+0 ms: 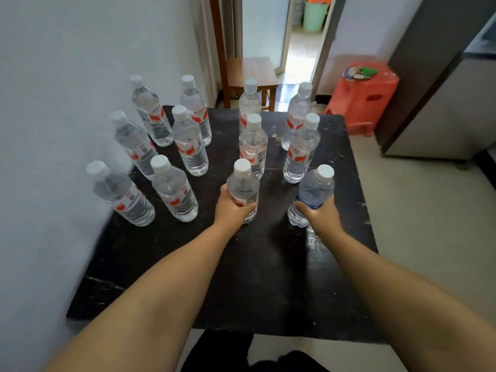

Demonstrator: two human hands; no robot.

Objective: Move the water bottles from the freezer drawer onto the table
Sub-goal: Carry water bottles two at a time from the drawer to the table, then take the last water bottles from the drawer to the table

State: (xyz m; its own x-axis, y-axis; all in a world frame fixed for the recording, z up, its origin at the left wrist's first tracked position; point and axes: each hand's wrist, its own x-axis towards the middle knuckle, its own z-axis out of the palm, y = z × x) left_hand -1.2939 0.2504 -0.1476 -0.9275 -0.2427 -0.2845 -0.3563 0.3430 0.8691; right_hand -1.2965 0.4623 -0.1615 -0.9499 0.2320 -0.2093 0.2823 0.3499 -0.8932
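Several clear water bottles with white caps and red labels stand upright in rows on the black table (pixel 268 264). My left hand (pixel 230 206) grips a red-labelled bottle (pixel 243 183) at the front of the middle row, its base on or just above the tabletop. My right hand (pixel 320 214) grips a blue-labelled bottle (pixel 315 187) at the front of the right row, likewise upright at the table surface. The freezer drawer is out of view.
A white wall runs along the table's left side. Behind the table are a wooden stool (pixel 251 73) and an open doorway. A red plastic stool (pixel 366 93) stands at the back right, with a grey fridge (pixel 440 84) at the far right.
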